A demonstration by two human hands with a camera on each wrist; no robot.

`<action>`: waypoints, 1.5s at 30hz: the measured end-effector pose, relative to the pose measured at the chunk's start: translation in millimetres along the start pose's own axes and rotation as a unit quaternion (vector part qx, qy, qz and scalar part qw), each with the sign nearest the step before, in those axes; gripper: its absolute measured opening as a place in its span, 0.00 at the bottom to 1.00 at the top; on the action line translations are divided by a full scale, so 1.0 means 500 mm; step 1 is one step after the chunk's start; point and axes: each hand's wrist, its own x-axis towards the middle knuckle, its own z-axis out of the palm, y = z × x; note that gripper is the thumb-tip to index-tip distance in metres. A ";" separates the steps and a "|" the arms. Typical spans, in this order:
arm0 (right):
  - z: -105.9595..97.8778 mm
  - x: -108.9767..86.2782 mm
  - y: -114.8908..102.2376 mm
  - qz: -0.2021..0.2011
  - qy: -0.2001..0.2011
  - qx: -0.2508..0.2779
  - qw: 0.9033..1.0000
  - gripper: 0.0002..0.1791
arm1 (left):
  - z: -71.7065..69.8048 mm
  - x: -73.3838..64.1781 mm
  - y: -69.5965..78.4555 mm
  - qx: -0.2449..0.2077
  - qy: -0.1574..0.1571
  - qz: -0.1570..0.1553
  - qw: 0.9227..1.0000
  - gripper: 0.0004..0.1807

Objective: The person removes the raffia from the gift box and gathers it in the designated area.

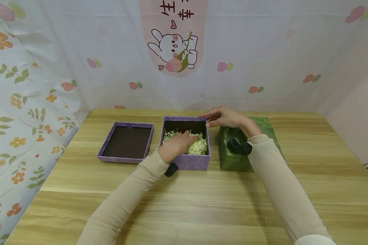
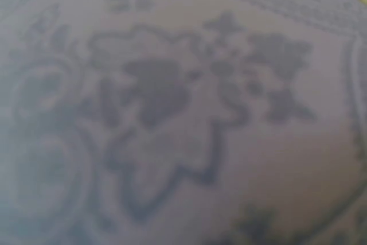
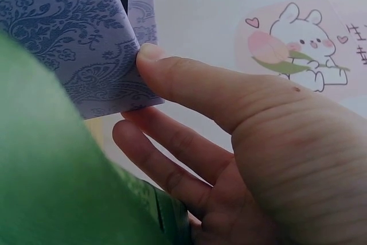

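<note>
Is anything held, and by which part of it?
The right hand holds the purple box by its far right corner; whether the left hand grips shredded filling cannot be told.

Passable before the purple box, over tabletop between sleeves. Tight on its left by the shallow tray, on its right by the green box. Blocked over its near-left part by the left hand, at its far-right corner by the right hand.
</note>
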 end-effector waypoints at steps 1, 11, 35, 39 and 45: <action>0.000 0.000 0.000 0.000 0.000 0.001 1.000 0.25 | 0.000 0.000 0.000 0.000 0.001 0.001 1.000 0.36; 0.001 -0.001 -0.001 0.000 0.004 -0.001 1.000 0.24 | 0.006 -0.003 -0.002 0.033 0.045 0.037 0.998 0.32; 0.000 -0.005 0.000 -0.004 0.006 0.002 1.000 0.24 | 0.001 -0.007 0.010 0.141 0.161 0.077 0.974 0.22; -0.001 -0.005 0.000 0.003 0.008 0.005 1.000 0.24 | -0.004 -0.012 0.011 0.148 0.164 0.081 0.972 0.23; 0.001 -0.005 -0.001 0.003 0.013 0.007 1.000 0.24 | -0.011 -0.021 0.010 0.134 0.144 0.069 0.978 0.29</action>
